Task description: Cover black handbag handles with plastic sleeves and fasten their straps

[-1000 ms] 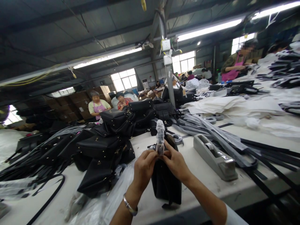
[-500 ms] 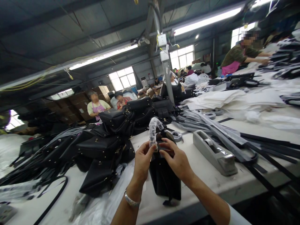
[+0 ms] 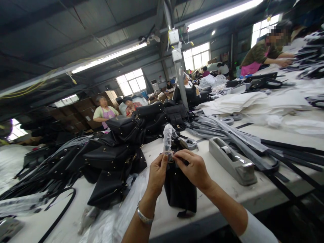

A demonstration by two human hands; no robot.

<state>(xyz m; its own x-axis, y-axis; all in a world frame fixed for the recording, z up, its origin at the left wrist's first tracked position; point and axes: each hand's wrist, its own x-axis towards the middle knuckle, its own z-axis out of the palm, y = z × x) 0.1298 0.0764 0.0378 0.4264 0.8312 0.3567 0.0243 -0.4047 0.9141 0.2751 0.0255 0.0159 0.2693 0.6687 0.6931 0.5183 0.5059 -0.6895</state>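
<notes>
A small black bag stands near the table's front edge, its arched handle wrapped in clear plastic. My left hand pinches the lower left end of the wrapped handle between thumb and fingers. Just to the right, my right hand has its fingertips pressed together at the same handle end, by a small metal fitting; any small piece between them is too tiny to make out. Beyond the bag lies a roll of clear material.
A grey tape dispenser sits to the right, beside long black straps. Black bags are piled at the left, with plastic film before them. A metal post rises behind. Other people work farther back.
My right hand has gone from spread fingers over the bag top to a closed pinch at the handle's base. My left hand has shifted slightly right, still holding the handle.
</notes>
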